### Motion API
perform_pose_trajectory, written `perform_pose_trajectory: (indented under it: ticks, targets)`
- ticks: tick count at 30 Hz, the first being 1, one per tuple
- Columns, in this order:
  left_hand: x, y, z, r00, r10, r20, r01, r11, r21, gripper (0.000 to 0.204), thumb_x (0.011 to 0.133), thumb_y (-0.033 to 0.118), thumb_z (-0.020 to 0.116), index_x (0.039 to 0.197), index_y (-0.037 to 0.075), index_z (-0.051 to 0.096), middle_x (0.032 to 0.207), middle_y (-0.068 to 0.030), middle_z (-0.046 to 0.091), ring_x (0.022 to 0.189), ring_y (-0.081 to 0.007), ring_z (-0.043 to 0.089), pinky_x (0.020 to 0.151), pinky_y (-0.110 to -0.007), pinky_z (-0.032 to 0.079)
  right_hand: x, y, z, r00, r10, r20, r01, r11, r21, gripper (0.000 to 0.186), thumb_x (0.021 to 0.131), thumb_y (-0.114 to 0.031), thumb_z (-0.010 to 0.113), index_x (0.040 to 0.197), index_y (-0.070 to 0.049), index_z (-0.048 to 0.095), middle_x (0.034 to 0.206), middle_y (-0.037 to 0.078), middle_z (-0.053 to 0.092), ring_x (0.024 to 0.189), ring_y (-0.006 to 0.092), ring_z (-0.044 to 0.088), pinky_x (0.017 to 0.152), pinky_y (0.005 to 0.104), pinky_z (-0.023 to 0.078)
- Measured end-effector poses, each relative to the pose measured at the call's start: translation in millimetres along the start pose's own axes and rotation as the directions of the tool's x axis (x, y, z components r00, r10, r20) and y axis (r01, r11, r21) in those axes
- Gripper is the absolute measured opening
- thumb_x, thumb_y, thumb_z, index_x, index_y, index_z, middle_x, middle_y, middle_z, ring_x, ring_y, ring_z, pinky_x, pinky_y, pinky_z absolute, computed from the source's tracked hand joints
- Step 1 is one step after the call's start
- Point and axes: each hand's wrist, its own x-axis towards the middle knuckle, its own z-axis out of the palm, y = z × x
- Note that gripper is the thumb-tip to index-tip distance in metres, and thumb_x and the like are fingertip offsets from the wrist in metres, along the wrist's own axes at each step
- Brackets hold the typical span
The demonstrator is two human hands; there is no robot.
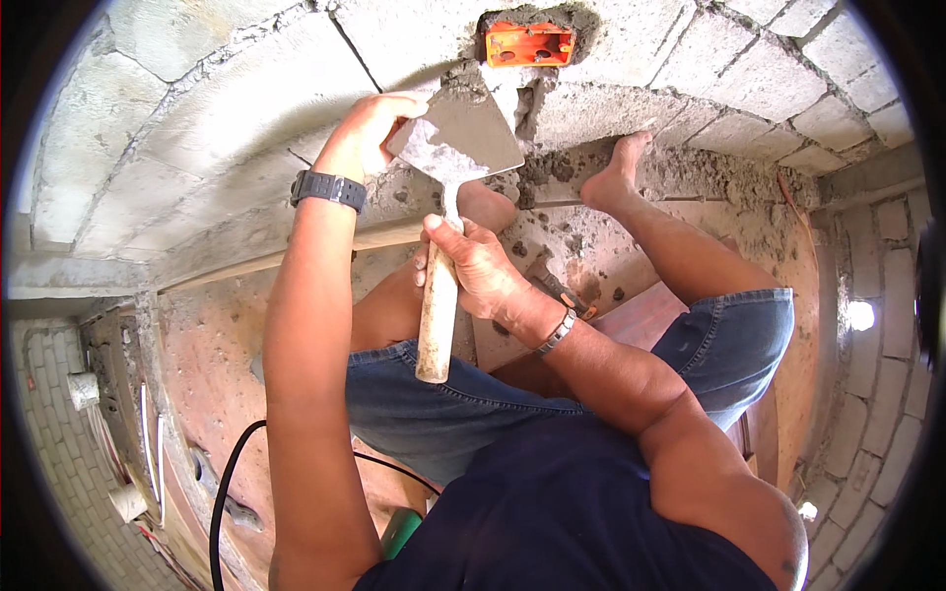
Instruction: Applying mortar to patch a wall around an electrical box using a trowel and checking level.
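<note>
My right hand [478, 266] is closed around the pale, worn handle of a trowel [473, 128]. The metal blade points up toward the wall, with grey wet mortar [439, 156] smeared on its left part. My left hand [367, 133] reaches to the blade's left edge, its visible fingers stretched out toward the wall; the blade partly hides the fingertips. Just beyond the blade tip, an orange electrical box [530, 45] is set into the block wall [246, 89], with rough grey mortar around it. Below it a vertical groove [529, 108] runs down the wall.
My bare feet [616, 172] are at the foot of the wall, among mortar crumbs on a board floor [217, 345]. A tool [562, 291] lies between my legs. A black cable [227, 483] loops at my left, near a green object [399, 532].
</note>
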Motion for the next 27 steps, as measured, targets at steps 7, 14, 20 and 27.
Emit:
perform_pose_trajectory:
  ticks: [7, 14, 20, 27]
  targets:
    - [15, 7, -7, 0.998, 0.035, 0.057, -0.031, 0.996, -0.08, 0.03, 0.081, 0.017, 0.063, 0.106, 0.001, 0.065, 0.095, -0.0074, 0.066, 0.085, -0.0188, 0.062, 0.08, -0.034, 0.051, 6, -4, 35, 0.995, -0.074, -0.071, 0.071, 0.996, -0.044, 0.047, 0.085, -0.043, 0.067, 0.099, -0.003, 0.047, 0.074, 0.011, 0.059, 0.062, 0.0218, 0.06, 0.06, 0.0368, 0.054]
    - [34, -1, -15, 0.969, 0.142, 0.2, -0.077, 0.949, -0.304, 0.033, 0.079, 0.017, 0.062, 0.105, -0.003, 0.064, 0.095, -0.0122, 0.067, 0.085, -0.0221, 0.062, 0.08, -0.032, 0.05, 15, -18, 65, 0.974, -0.198, -0.113, 0.186, 0.976, -0.112, 0.05, 0.087, -0.049, 0.06, 0.101, -0.001, 0.054, 0.076, 0.009, 0.06, 0.065, 0.0181, 0.06, 0.059, 0.0322, 0.051]
    - [36, -1, -8, 0.976, 0.082, 0.201, 0.033, 0.86, -0.509, 0.023, 0.086, 0.012, 0.053, 0.095, -0.009, 0.058, 0.086, -0.0152, 0.063, 0.077, -0.0178, 0.062, 0.065, -0.024, 0.055, 23, -31, 83, 0.97, -0.225, -0.096, 0.233, 0.968, 0.091, 0.045, 0.089, -0.044, 0.059, 0.099, 0.0, 0.052, 0.08, 0.01, 0.057, 0.067, 0.0189, 0.057, 0.064, 0.0336, 0.05]
    - [23, -1, 10, 0.974, 0.012, 0.225, 0.15, 0.707, -0.691, 0.023, 0.086, 0.013, 0.052, 0.094, -0.009, 0.055, 0.091, -0.0193, 0.061, 0.08, -0.0237, 0.062, 0.068, -0.03, 0.056, 53, -44, 123, 0.932, -0.362, -0.018, 0.348, 0.881, 0.321, 0.028, 0.092, -0.036, 0.056, 0.101, -0.01, 0.052, 0.082, 0.003, 0.056, 0.072, 0.0189, 0.055, 0.071, 0.0395, 0.05]
